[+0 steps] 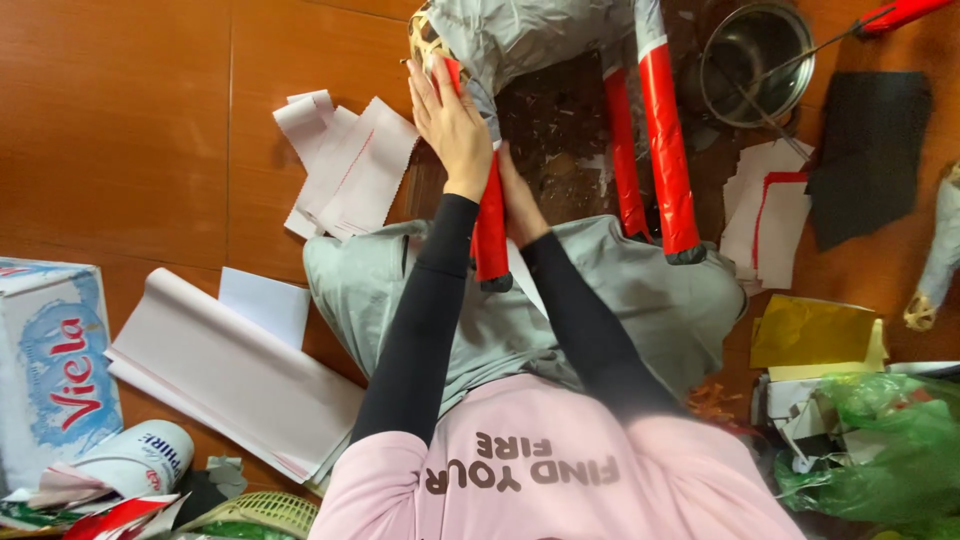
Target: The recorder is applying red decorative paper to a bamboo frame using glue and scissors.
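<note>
Head view. The left hand (452, 120) lies flat, fingers extended, pressed against the upper part of a red leg (490, 225) of a paper figure (520, 35). The right hand (520, 205) touches the same leg lower down, on its right side; the leg hides its fingers, so its grip cannot be told. The two hands are apart, one above the other along the leg. The leg runs from the grey silver body of the figure, at the top of the view, down to a dark foot resting on the person's grey lap.

Two more red legs (665, 150) stand just to the right, over the wooden floor (120, 120).

Left of the hands, white paper sheets (345, 165) lie fanned on the floor. A paper roll (225, 370) lies lower left, near a carton (55, 350) at the left edge.

At the upper right stands a metal pot (755, 60), with a black sheet (870, 150) beside it and red-edged white cards (770, 215) below. A yellow sheet (810, 335) and a green bag (890, 450) occupy the lower right.
</note>
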